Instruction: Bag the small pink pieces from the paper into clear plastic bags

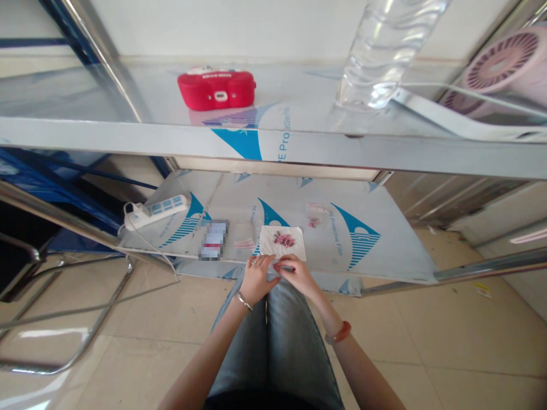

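Observation:
At the near edge of the lower shelf (384,239), my two hands are close together, just in front of a white tissue (269,242). Dark red and pink pieces, like small beads, lie in a heap (285,240) on this tissue. My left hand (257,279) has its fingers bent forward and its thumb apart from them; I see nothing held in it. On my right hand (297,273), thumb and fingers come together in a pinch; whatever is between them is too small to make out. A small clear bag (315,216) with reddish pieces lies behind the tissue, to the right.
Left of the tissue lie another small clear bag (244,238), a phone (213,240) and a white power strip (160,210) with its cord hanging down. The upper shelf (145,128) holds a red case (217,91), a clear water bottle (376,62) and a pink fan (499,62).

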A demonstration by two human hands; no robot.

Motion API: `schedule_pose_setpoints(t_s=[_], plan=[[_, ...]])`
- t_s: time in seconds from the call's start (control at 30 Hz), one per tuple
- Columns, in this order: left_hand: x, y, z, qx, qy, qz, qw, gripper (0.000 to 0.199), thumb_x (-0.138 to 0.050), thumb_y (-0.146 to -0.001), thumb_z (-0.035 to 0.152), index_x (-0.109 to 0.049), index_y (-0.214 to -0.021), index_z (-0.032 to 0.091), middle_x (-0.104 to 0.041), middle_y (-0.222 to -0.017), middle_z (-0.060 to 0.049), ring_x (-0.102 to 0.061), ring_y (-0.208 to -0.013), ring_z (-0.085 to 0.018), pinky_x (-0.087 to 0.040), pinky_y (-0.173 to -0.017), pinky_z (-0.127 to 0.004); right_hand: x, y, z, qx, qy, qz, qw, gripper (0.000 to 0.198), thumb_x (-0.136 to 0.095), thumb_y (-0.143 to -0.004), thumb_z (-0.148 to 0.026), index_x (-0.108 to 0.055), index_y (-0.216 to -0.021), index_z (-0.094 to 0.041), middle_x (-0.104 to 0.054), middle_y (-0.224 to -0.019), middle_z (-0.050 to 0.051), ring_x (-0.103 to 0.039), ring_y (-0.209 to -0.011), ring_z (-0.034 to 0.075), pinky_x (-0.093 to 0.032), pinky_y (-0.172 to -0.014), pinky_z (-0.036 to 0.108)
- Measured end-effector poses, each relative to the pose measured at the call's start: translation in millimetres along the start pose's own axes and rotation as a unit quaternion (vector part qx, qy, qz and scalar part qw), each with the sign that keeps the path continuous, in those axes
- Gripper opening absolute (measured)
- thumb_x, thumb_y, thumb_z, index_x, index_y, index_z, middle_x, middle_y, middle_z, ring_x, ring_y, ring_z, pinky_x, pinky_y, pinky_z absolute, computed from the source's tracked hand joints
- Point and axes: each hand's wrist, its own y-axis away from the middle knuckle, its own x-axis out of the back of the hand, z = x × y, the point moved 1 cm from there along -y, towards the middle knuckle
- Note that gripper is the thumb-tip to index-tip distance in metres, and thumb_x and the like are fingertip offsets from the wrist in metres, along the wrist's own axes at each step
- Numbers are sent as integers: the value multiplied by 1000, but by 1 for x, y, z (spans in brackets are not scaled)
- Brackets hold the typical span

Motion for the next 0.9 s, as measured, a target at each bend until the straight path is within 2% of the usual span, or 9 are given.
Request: schedule_pose_setpoints(t_s=[0.07, 0.13, 0.23, 0.3, 0.43, 0.57, 0.73, 0.9], plan=[[1, 0, -3, 13, 2, 11, 1000, 53, -68, -71, 29, -51, -121, 21, -61, -118, -9, -53, -112, -25, -31, -101, -43, 5, -4, 1, -5, -17, 21, 1000, 15, -60, -81, -30, -71, -82, -20, -65, -88, 6, -60, -85, 18, -47, -73, 30], [3, 1, -7, 36, 13, 26, 999, 54, -69, -71, 33, -51, -120, 22, -61, -118, -8, -53, -112, -25, -32, -100, -43, 10, -9, 7, -16, -15, 74, 997, 18, -59, -80, -32, -70, -84, -19, -66, -87, 6, -60, -80, 17, -47, -70, 29], [5, 2, -13, 76, 55, 58, 994, 53, -68, -72, 39, -51, -120, 22, -61, -118, -9, -55, -111, -24, -36, -98, -43, 11, -18, 25, -47, 48, 168, 983, 22, -58, -80, -35, -68, -83, -16, -65, -83, 7, -59, -75, 18, -45, -68, 29], [6, 2, -17, 90, 96, 79, 988, 53, -68, -72, 41, -53, -119, 21, -61, -118, -10, -56, -110, -24, -39, -96, -42, 7, -24, 37, -75, 113, 201, 970, 24, -57, -79, -36, -67, -80, -15, -64, -80, 8, -58, -75, 19, -44, -71, 31], [4, -1, -22, 96, 156, 100, 978, 59, -72, -69, 40, -52, -120, 19, -60, -119, -11, -55, -112, -25, -42, -96, -41, -8, -30, 52, -140, 229, 216, 939, 25, -60, -77, -39, -68, -79, -16, -63, -82, 10, -56, -77, 21, -40, -72, 33], [6, -3, -23, 93, 175, 107, 974, 67, -74, -66, 38, -48, -124, 19, -58, -123, -12, -53, -115, -26, -41, -99, -42, -21, -31, 54, -166, 283, 258, 909, 24, -60, -76, -41, -68, -80, -18, -62, -87, 11, -53, -82, 23, -35, -73, 34], [12, -8, -21, 75, 177, 87, 978, 57, -74, -66, 32, -54, -118, 21, -59, -121, -10, -54, -114, -25, -41, -99, -43, -26, -32, 57, -141, 276, 295, 904, 23, -57, -79, -39, -68, -78, -18, -61, -85, 10, -50, -83, 23, -33, -72, 34], [15, -14, -20, 40, 201, 83, 975, 51, -74, -67, 29, -57, -115, 20, -60, -120, -9, -53, -115, -24, -40, -101, -40, -26, -33, 58, -166, 281, 271, 906, 24, -55, -80, -38, -69, -85, -19, -61, -91, 10, -51, -84, 24, -32, -74, 36]])
